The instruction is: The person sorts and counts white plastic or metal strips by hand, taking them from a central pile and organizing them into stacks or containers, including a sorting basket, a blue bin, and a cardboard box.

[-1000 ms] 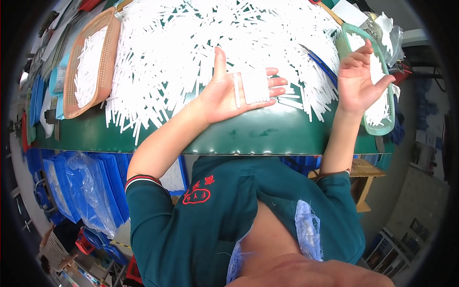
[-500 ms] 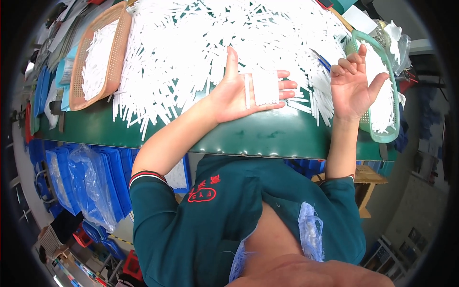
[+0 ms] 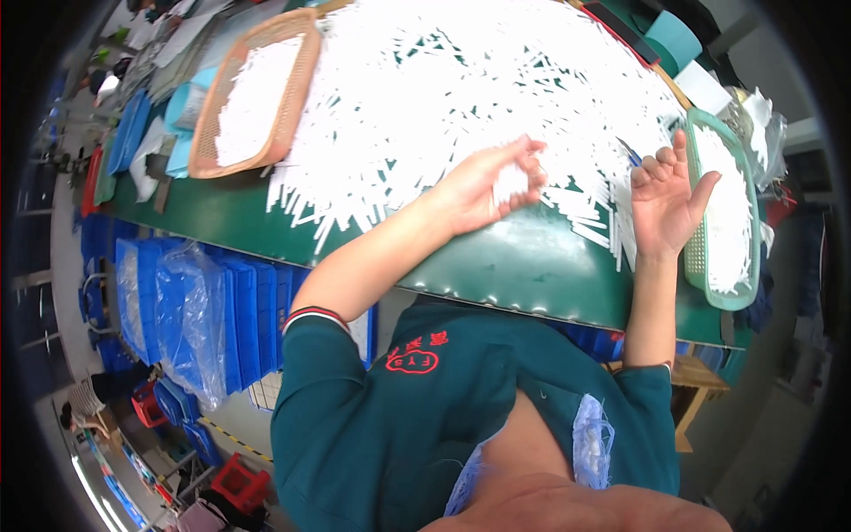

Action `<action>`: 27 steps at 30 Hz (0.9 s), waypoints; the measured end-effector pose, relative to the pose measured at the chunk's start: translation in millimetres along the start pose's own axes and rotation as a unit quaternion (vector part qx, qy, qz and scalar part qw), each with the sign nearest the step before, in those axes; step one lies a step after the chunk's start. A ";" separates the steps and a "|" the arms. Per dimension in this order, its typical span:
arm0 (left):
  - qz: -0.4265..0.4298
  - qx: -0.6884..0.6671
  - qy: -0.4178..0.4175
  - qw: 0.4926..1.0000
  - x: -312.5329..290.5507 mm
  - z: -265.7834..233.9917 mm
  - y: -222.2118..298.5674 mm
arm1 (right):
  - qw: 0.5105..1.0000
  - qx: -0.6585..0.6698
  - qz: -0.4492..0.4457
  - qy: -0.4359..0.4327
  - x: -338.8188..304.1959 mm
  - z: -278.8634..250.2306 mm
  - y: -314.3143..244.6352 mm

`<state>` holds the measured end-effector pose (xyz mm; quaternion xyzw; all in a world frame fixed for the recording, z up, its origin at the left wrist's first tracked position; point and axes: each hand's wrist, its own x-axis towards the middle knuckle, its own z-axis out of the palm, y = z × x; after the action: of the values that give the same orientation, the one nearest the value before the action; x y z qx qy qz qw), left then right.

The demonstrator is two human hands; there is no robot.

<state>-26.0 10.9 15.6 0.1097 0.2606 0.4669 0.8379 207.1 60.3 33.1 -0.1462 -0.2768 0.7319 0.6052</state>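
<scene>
My left hand (image 3: 496, 188) is over the near part of the table, its fingers curled around a small bundle of short white sticks (image 3: 511, 183) in the palm. Beneath and beyond it spreads a large loose pile of the same white sticks (image 3: 399, 106). My right hand (image 3: 663, 202) is raised beside the pile, palm toward me. Its thumb and index finger stand apart, the other fingers are partly bent, and nothing shows in it. Just right of that hand is a green basket (image 3: 750, 222) full of white sticks.
An orange basket (image 3: 298, 89) of white sticks stands at the left. A blue-handled tool (image 3: 630, 154) lies near my right hand, and a dark phone-like slab (image 3: 622, 34) at the far right. Blue bins (image 3: 239, 310) stand below the green table (image 3: 496, 266).
My left hand has gone from lying flat with sticks across its fingers to curling around them. The whole view has shifted; my right hand keeps its pose.
</scene>
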 end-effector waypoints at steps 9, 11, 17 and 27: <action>0.339 0.534 0.373 0.678 -92.4 -85.1 220.0 | 0.997 -0.073 0.016 -0.002 -1.7 4.8 14.8; 0.259 0.645 0.440 0.569 -105.1 -92.7 238.6 | 0.996 -0.083 0.010 -0.002 -2.4 4.3 17.7; 0.227 0.815 0.356 0.396 -115.5 -98.1 264.4 | 0.964 -0.253 -0.038 -0.072 -2.8 4.4 23.2; 0.063 0.964 0.128 0.224 2.3 -1.8 118.9 | 0.460 -0.830 -0.164 -0.269 -25.1 5.4 55.4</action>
<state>-112.2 76.9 64.2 0.7892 0.6087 -0.0795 0.0189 165.2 28.4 2.2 -0.3271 -0.9218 0.0474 0.2028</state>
